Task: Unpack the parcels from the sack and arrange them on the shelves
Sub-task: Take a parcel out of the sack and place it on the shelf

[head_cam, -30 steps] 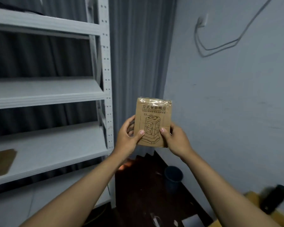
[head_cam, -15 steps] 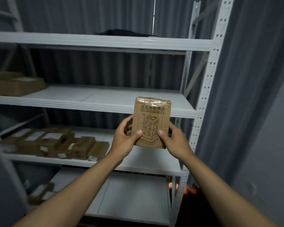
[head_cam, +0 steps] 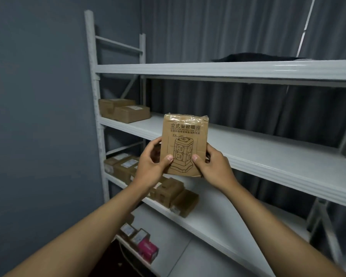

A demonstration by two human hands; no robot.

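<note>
Before the shelves (head_cam: 268,156), a parcel (head_cam: 185,144) upright between left hand (head_cam: 151,166) and right hand (head_cam: 214,166).

Brown cardboard parcel (head_cam: 185,145) showing printed heading "立式智能插座" across upper face, just below taped top edge. Under heading, smaller Latin line reading "LISHI ZHI NENG CHA ZUO". Third, finer line of Chinese characters sitting under that, too small to read. Line drawing of tower socket filling face below text. White labels showing on boxes on shelves behind parcel, print on them too blurred to read.
</note>
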